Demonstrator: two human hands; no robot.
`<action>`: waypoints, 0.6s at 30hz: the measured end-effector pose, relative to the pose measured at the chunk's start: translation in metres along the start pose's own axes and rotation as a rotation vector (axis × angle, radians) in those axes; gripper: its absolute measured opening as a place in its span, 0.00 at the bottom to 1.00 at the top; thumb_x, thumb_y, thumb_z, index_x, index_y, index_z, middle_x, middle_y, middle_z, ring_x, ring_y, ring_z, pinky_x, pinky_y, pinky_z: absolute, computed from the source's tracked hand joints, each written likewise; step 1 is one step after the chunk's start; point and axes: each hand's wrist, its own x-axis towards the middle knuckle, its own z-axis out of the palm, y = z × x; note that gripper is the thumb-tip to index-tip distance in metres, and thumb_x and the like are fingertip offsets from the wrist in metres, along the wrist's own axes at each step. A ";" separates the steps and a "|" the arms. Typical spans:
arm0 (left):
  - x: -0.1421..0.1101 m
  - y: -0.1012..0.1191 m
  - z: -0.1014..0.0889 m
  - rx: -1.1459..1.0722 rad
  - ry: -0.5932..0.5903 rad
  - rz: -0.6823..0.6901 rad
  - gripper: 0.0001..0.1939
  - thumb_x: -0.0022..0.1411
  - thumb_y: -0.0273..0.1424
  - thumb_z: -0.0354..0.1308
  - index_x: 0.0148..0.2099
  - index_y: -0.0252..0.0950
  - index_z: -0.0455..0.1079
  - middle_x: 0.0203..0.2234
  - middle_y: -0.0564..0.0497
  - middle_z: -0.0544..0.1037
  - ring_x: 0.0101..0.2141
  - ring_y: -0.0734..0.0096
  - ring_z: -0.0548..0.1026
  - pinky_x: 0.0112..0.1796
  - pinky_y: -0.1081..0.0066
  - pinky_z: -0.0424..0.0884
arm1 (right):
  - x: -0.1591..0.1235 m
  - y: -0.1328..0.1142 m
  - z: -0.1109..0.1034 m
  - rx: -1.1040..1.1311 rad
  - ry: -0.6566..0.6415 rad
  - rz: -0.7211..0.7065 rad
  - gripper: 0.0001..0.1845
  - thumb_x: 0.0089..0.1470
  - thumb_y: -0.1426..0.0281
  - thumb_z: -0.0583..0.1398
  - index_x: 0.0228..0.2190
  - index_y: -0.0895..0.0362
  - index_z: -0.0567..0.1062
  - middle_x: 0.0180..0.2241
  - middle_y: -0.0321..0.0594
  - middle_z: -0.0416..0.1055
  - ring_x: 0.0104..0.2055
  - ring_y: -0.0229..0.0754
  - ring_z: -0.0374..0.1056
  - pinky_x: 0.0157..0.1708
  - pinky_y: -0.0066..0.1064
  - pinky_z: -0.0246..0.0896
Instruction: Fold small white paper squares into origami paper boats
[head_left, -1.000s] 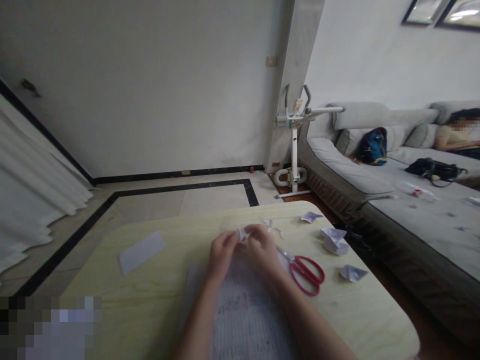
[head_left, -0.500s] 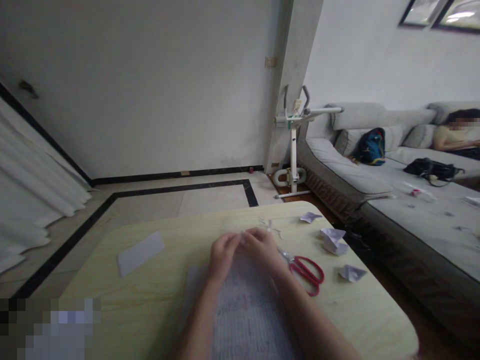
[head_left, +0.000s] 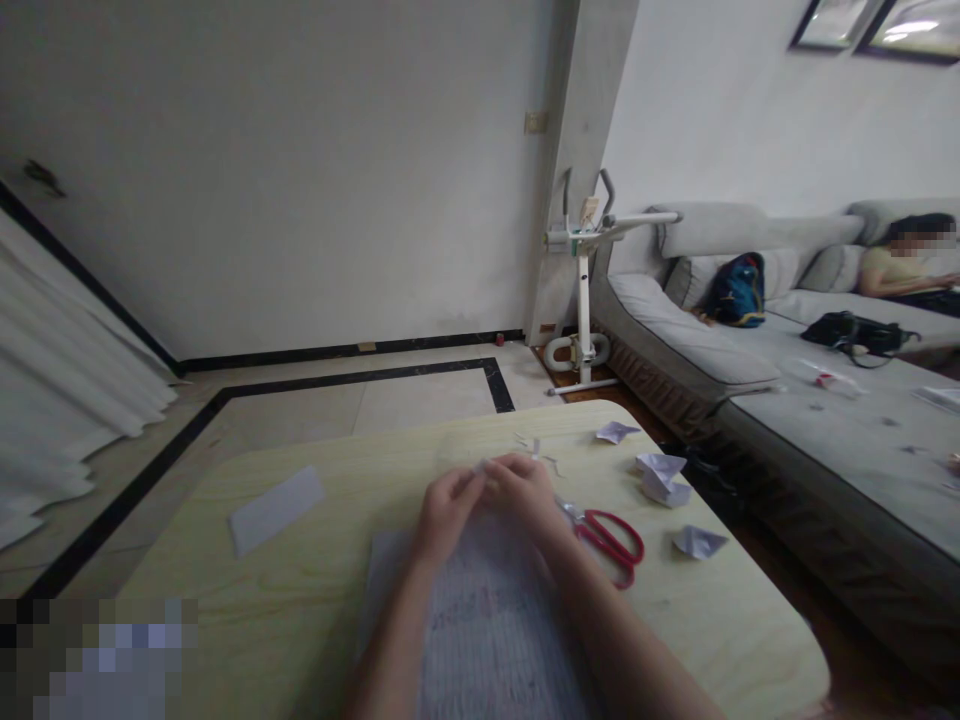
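Note:
Both hands meet over the far end of a sheet of paper with handwriting. Pinched between the fingertips is a small white piece of paper, mostly hidden by the fingers. My left hand grips it from the left. From the right, my right hand closes on the same piece. Red-handled scissors lie just right of my right wrist, their blades partly covered by it. Thin paper scraps are scattered beyond my right hand.
Along the right side of the wooden table sit a folded paper, a larger folded paper and another one. A white paper rectangle lies at left. Beyond are a sofa, exercise machine and seated person.
The view has shifted slightly, so the surroundings sit a little further left. Both hands stay together on the small paper, with only slight finger movement.

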 end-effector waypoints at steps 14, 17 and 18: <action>0.000 -0.006 -0.001 0.146 0.012 0.080 0.13 0.56 0.38 0.54 0.29 0.33 0.68 0.21 0.53 0.70 0.25 0.73 0.69 0.26 0.76 0.63 | 0.003 0.002 -0.004 -0.060 -0.056 -0.033 0.10 0.43 0.64 0.62 0.22 0.59 0.75 0.21 0.35 0.70 0.24 0.37 0.63 0.25 0.26 0.57; -0.002 -0.002 0.002 0.174 -0.016 0.063 0.14 0.57 0.39 0.53 0.28 0.33 0.67 0.21 0.54 0.69 0.24 0.74 0.68 0.25 0.77 0.62 | 0.004 0.003 -0.003 -0.082 -0.011 -0.050 0.09 0.43 0.65 0.62 0.21 0.58 0.75 0.20 0.35 0.69 0.23 0.36 0.63 0.24 0.26 0.57; -0.002 -0.001 0.002 0.187 -0.020 0.064 0.14 0.57 0.39 0.53 0.28 0.33 0.67 0.20 0.54 0.69 0.24 0.74 0.67 0.25 0.77 0.61 | 0.004 0.004 -0.003 -0.075 -0.004 -0.046 0.09 0.43 0.65 0.61 0.21 0.58 0.74 0.20 0.35 0.68 0.23 0.36 0.62 0.24 0.26 0.56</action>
